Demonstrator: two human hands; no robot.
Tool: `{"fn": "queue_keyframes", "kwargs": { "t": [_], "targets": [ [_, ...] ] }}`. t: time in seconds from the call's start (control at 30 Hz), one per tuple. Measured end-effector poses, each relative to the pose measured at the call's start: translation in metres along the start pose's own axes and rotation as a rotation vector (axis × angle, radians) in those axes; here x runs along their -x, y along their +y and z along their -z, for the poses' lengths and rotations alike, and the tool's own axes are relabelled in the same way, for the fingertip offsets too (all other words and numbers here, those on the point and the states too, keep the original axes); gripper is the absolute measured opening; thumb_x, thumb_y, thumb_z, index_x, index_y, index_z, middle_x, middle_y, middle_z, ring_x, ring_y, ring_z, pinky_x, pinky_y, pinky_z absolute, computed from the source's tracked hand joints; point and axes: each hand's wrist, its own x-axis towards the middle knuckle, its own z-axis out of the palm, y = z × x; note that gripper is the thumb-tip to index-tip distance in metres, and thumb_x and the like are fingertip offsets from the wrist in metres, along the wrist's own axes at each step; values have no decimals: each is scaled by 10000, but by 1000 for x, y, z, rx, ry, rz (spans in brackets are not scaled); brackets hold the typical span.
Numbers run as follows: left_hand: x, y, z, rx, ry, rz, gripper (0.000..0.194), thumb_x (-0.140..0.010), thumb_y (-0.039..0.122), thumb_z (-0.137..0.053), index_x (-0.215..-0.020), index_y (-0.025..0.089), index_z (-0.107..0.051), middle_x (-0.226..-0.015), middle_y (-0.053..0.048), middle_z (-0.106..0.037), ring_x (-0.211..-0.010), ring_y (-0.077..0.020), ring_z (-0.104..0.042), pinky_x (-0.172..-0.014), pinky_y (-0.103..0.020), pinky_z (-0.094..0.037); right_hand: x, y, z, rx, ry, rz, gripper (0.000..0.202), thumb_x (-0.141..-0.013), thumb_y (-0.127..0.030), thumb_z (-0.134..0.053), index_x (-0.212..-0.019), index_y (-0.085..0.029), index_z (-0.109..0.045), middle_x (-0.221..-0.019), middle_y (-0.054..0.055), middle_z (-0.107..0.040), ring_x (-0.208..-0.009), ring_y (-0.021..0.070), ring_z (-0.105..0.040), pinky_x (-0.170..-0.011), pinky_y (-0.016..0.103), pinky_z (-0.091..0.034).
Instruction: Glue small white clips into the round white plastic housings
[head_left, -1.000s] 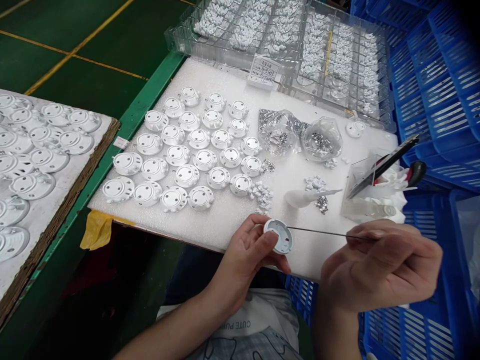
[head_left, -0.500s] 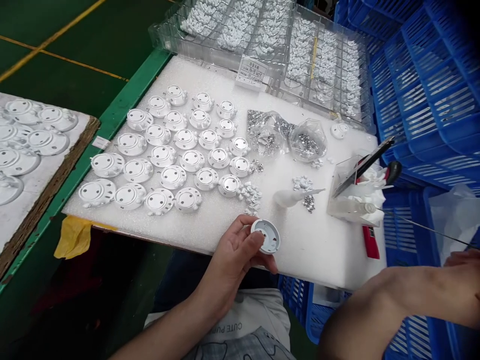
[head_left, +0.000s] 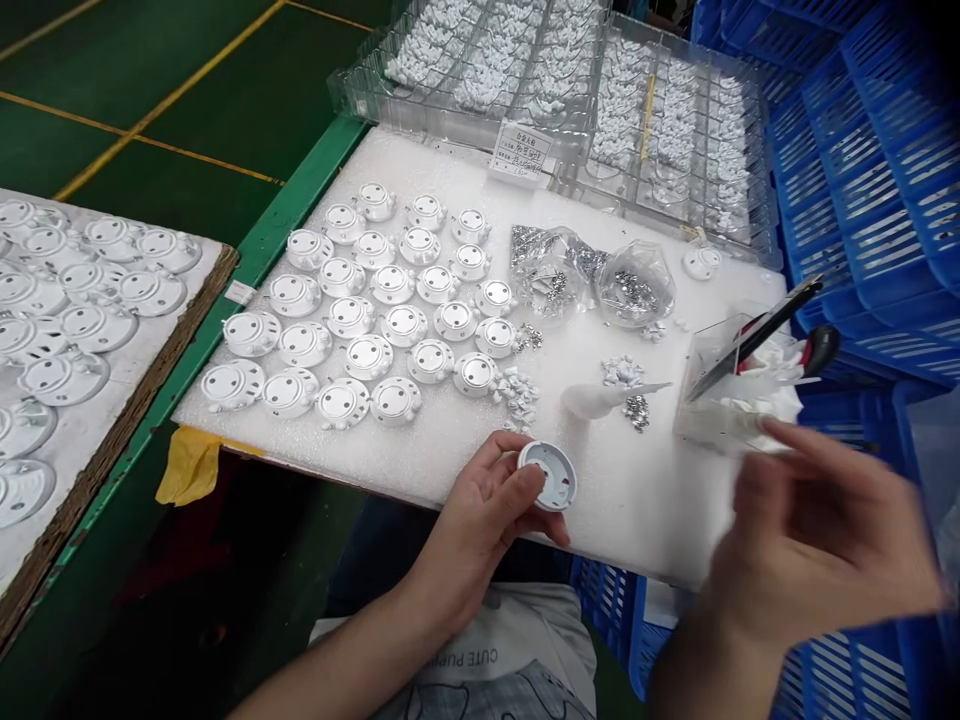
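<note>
Blue slatted plastic crates (head_left: pixel 862 190) flank a white foam-topped table (head_left: pixel 622 490), above whose near edge the left hand (head_left: pixel 491 510) pinches a shallow round white cup (head_left: pixel 559 468), the blurred right hand (head_left: pixel 817 550) gripping I can't tell what, if anything.

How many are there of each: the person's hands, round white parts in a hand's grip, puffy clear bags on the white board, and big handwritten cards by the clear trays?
Hands (left hand and right hand): 2
Round white part in a grip: 1
Puffy clear bags: 2
Big handwritten card: 1
Total: 6
</note>
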Motion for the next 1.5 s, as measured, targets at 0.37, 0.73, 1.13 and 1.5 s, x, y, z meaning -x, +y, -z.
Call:
{"fn": "queue_keyframes", "kwargs": {
  "t": [0.37,0.73,1.13,1.5],
  "targets": [
    [4,-5,13,-424,-42,-286,285,-871,327,-799,-1077,215,-637,-882,7,-672,-720,-125,-694,-711,-235,-554,1,-17,-39,-213,-335,-47,165,-897,-354,-729,-876,-207,-658,-810,1,-567,-661,123,-544,-530,237,-428],
    [-18,3,31,-1224,-168,-919,225,-1019,169,-583,-1200,238,-698,-1098,-56,-808,-942,-192,-763,-813,-276,-566,1,-10,-37,-810,-326,-400,455,-770,-618,-819,-838,-243,-569,-572,-69,-483,-410,93,-394,-341,219,-243],
    [-19,2,28,-1111,-109,-788,86,-941,162,-688,-954,245,-673,-1134,-42,-811,-990,-207,-757,-825,-302,-538,-6,-11,-40,-886,-325,-436,650,-763,-708,-775,-581,-206,-406,-561,-63,-267,-462,86,-234,-393,262,-173],
    [-22,-1,28,-1127,-31,-964,146,-901,103,-699,-966,231,-730,-1038,-55,-785,-931,-200,-735,-826,-301,-586,2,-12,-43,-830,-248,-244,654,-858,-521,-726,-465,-195,-318,-452,-53,-204,-443,92,-233,-479,310,-197]
  ]
}}
